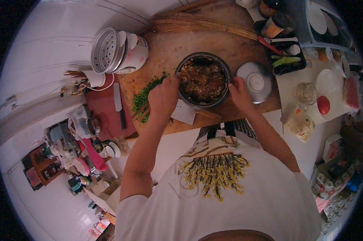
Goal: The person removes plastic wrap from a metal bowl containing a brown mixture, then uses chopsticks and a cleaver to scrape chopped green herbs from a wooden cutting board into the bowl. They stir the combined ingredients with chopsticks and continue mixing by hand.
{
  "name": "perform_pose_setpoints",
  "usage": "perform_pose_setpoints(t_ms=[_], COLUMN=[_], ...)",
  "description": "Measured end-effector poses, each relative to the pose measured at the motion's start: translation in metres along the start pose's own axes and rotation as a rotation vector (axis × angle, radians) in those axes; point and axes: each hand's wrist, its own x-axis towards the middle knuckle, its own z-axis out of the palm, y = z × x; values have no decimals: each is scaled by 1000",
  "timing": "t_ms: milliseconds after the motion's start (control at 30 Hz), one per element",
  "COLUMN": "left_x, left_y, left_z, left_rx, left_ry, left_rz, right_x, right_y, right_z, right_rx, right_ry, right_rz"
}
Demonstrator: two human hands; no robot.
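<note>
A round dark pot [204, 107] stands on the wooden tabletop in front of me. It holds a reddish-brown chopped mixture [203, 81], with darker patches near the edge. At the pot's left rim is my left hand [164, 94], its fingers curled against the side. My right hand [241, 94] grips the right rim, thumb toward me. Chopped green herbs [143, 98] lie in a pile just left of my left hand, partly hidden by it. Right of the pot, near my right hand, rests a metal lid [263, 93] with a pale round knob.
A knife [118, 101] lies on a red surface [98, 111] at left. Behind it stands a white cooker [134, 55] with a perforated steamer insert [104, 52]. A straw broom [199, 24] lies at the back. A black tray [289, 64], jars and a red oval item [323, 105] are at right.
</note>
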Motion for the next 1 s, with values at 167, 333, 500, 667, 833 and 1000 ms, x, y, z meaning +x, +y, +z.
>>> perform_pose_setpoints(t_ms=[167, 333, 500, 667, 833, 1000], left_x=[-3, -2, -9, -10, -15, 23], left_y=[-6, -3, -9, -5, 27, 70], left_z=[6, -5, 7, -3, -2, 4], left_rx=[27, 45, 42, 58, -26, -72], left_ry=[-5, 80, -1, -196, -404, -273], left_rz=[-7, 23, 54, 72, 276, 312], right_x=[17, 30, 38, 54, 48, 47], right_y=[-13, -5, -1, 6, -17, -29], right_z=[-2, -4, -4, 14, 31, 25], right_rx=[-6, -19, -41, -24, 336, 126], right_ry=[18, 25, 1, 61, 130, 98], right_rz=[14, 33, 4, 124, 311, 276])
